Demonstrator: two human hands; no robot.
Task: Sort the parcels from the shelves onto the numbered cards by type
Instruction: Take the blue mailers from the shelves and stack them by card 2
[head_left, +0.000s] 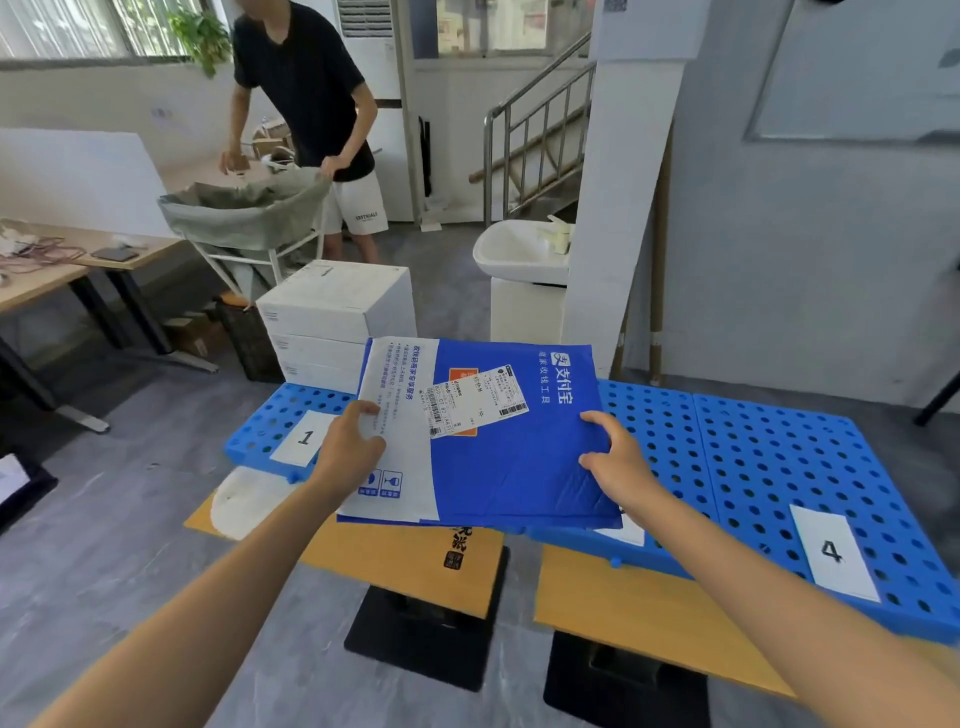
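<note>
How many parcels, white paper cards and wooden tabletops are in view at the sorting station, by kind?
Blue and white padded mailer parcel, gripped by the left hand and right hand: 1
White paper cards: 3 (card marked 1, card marked 4, part-hidden card under the parcel)
Yellow wooden tabletops: 2 (left tabletop, right tabletop)
Total: 6

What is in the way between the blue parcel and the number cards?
Nothing visible. The left hand and right hand hold the blue parcel over the blue boards. Card 1 and card 4 lie bare. The parcel hides whatever lies under it.
</note>
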